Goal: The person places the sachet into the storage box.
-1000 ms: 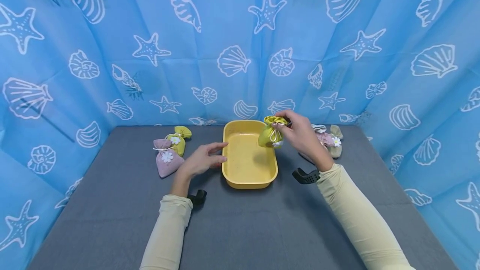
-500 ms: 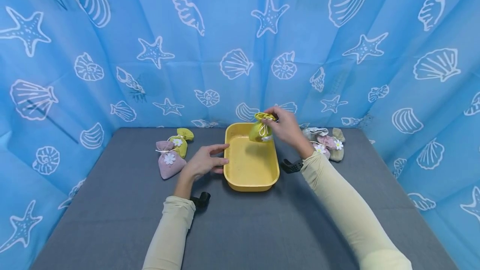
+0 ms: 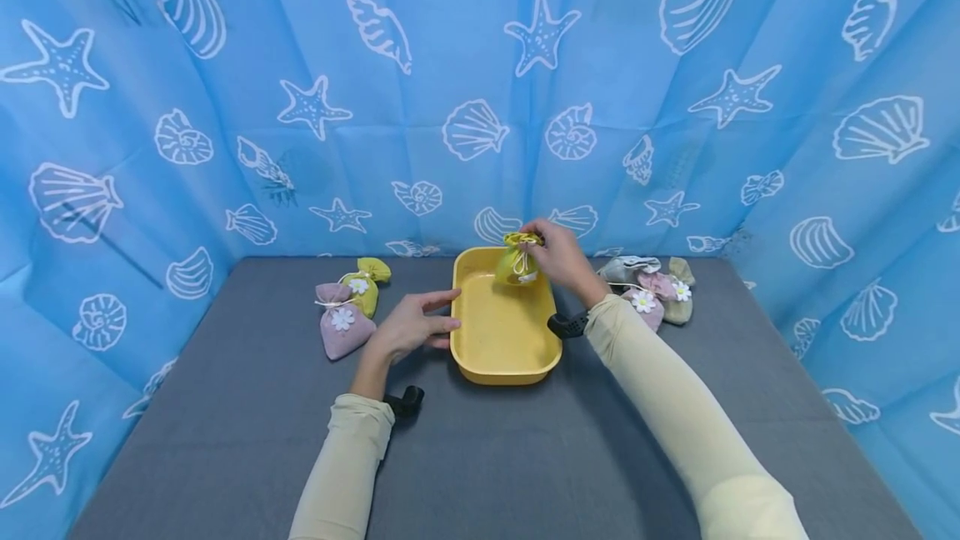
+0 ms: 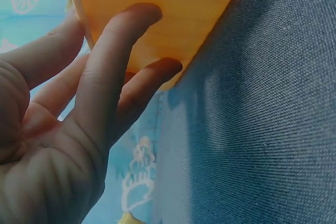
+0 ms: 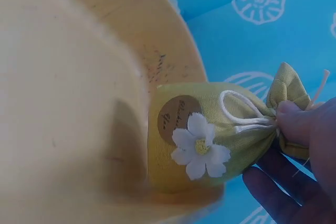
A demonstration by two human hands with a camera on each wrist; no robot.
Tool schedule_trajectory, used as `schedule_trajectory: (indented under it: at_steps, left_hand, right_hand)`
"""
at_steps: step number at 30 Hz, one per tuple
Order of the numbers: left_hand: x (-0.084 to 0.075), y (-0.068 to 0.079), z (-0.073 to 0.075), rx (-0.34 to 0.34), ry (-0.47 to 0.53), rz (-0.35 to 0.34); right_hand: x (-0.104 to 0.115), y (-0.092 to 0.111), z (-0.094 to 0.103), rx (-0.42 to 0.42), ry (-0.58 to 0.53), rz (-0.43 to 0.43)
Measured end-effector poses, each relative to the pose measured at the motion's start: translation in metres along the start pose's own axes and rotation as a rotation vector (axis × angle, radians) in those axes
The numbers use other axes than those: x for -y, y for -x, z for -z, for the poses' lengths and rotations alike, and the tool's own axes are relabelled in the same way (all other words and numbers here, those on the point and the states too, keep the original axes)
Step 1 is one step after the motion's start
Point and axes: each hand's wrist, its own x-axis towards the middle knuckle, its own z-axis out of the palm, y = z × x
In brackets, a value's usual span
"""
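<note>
A yellow-green drawstring pouch with a white flower and a round brown label hangs from my right hand. Thumb and fingers pinch its gathered neck, where a white cord is tied. The pouch is at the far right end of a yellow plastic basin, its lower part inside the rim. My left hand is at the basin's left side, with fairly straight fingers touching the outer wall in the left wrist view.
Left of the basin lie a pink pouch and a yellow-green pouch. On the right, partly behind my right arm, are a pink pouch, a beige pouch and a grey-white one. A blue shell-print curtain surrounds the grey table.
My right hand has carried the yellow-green pouch leftward from the basin's right rim to over its far end. The left hand has stayed at the basin's side.
</note>
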Motion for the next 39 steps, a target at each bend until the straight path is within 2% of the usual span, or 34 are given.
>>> schedule_trajectory:
  at_steps: [11, 19, 25, 33, 39]
  left_hand:
    - [-0.001, -0.002, -0.002, 0.006, -0.004, -0.002]
    - [-0.005, -0.004, -0.005, 0.016, 0.001, 0.004]
    - [0.000, -0.002, -0.002, 0.009, 0.034, 0.009]
    - [0.000, 0.000, 0.000, 0.004, 0.048, 0.019]
    - [0.000, 0.000, -0.003, -0.008, 0.046, 0.025]
  right_hand:
    - [-0.016, -0.011, -0.007, 0.096, 0.059, -0.046]
    - [-0.021, -0.011, -0.005, 0.113, 0.071, -0.067]
    - [-0.017, -0.005, -0.008, 0.135, 0.028, -0.070]
    - [-0.012, 0.010, 0.007, 0.054, -0.071, -0.098]
    - [-0.012, 0.027, 0.032, -0.014, -0.019, -0.023]
